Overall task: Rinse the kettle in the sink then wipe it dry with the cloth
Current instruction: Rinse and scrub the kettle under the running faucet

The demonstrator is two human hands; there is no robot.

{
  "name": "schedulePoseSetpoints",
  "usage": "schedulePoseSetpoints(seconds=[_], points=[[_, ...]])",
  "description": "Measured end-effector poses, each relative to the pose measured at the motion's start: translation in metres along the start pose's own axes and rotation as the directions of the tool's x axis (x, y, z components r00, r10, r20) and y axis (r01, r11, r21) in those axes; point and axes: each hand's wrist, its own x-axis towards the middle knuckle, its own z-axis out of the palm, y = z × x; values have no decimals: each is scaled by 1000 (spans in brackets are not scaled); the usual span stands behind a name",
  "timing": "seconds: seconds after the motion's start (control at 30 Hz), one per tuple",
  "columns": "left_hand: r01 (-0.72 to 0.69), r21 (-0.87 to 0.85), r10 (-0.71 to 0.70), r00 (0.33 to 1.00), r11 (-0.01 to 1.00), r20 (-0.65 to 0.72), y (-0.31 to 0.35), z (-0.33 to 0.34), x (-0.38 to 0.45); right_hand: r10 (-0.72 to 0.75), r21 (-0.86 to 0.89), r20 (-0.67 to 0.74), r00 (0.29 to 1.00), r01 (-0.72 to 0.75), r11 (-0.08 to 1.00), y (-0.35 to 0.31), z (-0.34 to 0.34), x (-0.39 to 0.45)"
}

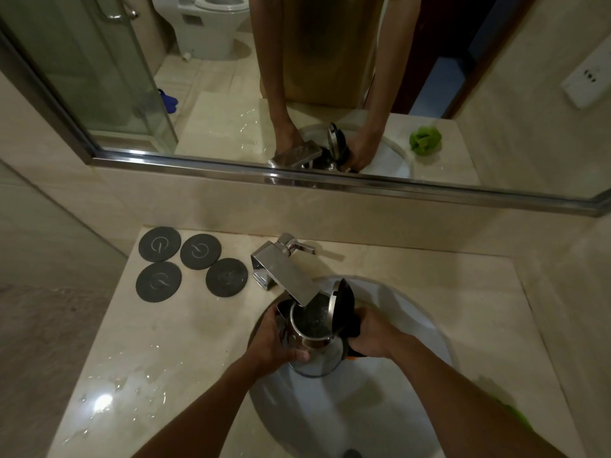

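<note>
Rinsing stage: steel kettle under the faucet, lid open.
Left hand grips its body, right hand its handle; flow apparently on; green cloth unused.

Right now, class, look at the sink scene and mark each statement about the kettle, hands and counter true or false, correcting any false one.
1. The kettle is held over the sink with its lid open. True.
2. Only one hand holds the kettle. False: the left hand grips its steel body and the right hand grips the black handle side.
3. The faucet spout reaches over the kettle's open mouth. True.
4. Four dark round coasters lie to the right of the sink. False: they lie on the counter to its left.
5. The green cloth is inside the kettle. False: it lies at the sink's right edge, partly hidden by the right arm.
</note>
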Motion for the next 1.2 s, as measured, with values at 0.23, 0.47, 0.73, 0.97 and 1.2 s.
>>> schedulePoseSetpoints(seconds=[0.23,0.47,0.73,0.97,1.2], points=[[-1,20,1,1000,1000,-13,0,0,0,-29,-7,-29,999,28,1000,-6,-2,-6],[26,16,-26,1000,1000,-8,2,2,1,-36,3,-33,999,37,999,-5,-3,-8],[21,-1,-21,1000,1000,-4,0,0,2,-29,-1,-38,999,29,1000,-8,-6,-11],[15,27,-14,1000,1000,-26,0,1,2,-13,3,-37,999,13,1000,-8,-5,-6],[-4,49,6,999,999,-39,-4,0,3,-30,-30,-35,999,29,999,-8,-6,-5]])
